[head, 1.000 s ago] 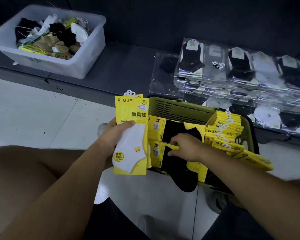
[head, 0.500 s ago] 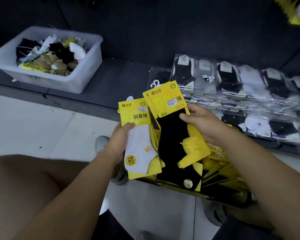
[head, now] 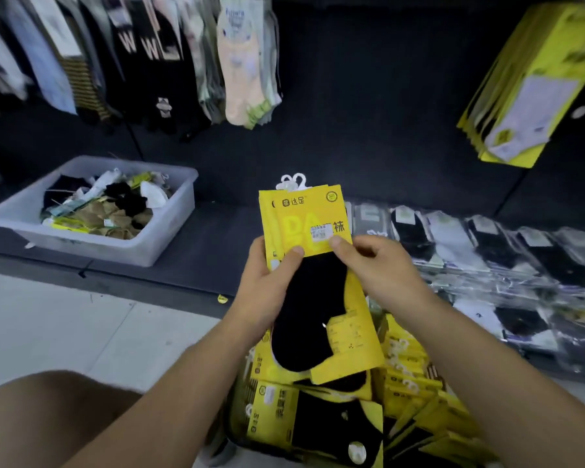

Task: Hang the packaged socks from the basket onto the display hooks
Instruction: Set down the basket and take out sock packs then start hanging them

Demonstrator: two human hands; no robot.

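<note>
I hold a small stack of yellow sock packs (head: 313,282) upright in front of me, a black sock pack on top, white hangers at the upper edge. My left hand (head: 267,292) grips the stack from the left, thumb across the front. My right hand (head: 379,265) pinches the top pack's right edge near its price sticker. Below them the basket holds more yellow sock packs (head: 335,420); its rim is hidden. A bunch of yellow packs hanging on the display (head: 527,82) shows at the upper right; their hooks are out of sight.
A clear plastic bin (head: 169,231) of loose socks sits on the dark shelf at left. Stacks of clear-wrapped socks (head: 493,258) lie on the shelf at right. Other socks hang along the top left (head: 244,62). Pale tiled floor (head: 65,325) spreads at left.
My right hand lifted a black sock pack out of the basket and laid it over the white sock pack in my left hand. My view has tilted up toward the display.
</note>
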